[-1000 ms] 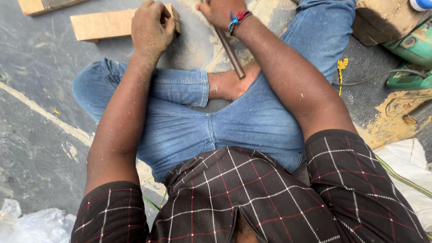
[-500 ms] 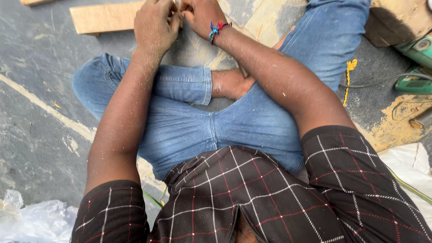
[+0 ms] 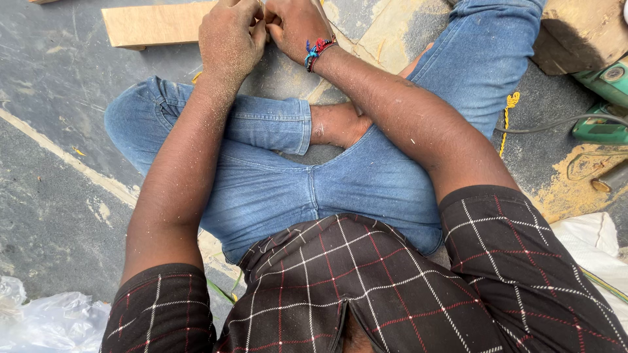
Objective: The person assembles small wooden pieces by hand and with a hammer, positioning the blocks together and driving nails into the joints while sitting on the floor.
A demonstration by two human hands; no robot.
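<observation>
Since a second ago we have brought both hands together at the top edge, and the dark rod has gone from sight. We sit cross-legged on the grey floor (image 3: 46, 196); the wooden plank (image 3: 154, 25) lies just beside our fisted left hand (image 3: 229, 36), which touches our clenched right hand (image 3: 294, 26); whatever they grip is hidden.

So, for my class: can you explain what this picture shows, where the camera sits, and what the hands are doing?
The camera sits on a person's head, looking down at their lap as they sit cross-legged on a dusty floor. The left hand and right hand meet at the top, by a wooden plank; what they grip is hidden. A woven bracelet circles the right wrist. A green power tool with its cable lies to the right, and clear plastic lies bottom left.
</observation>
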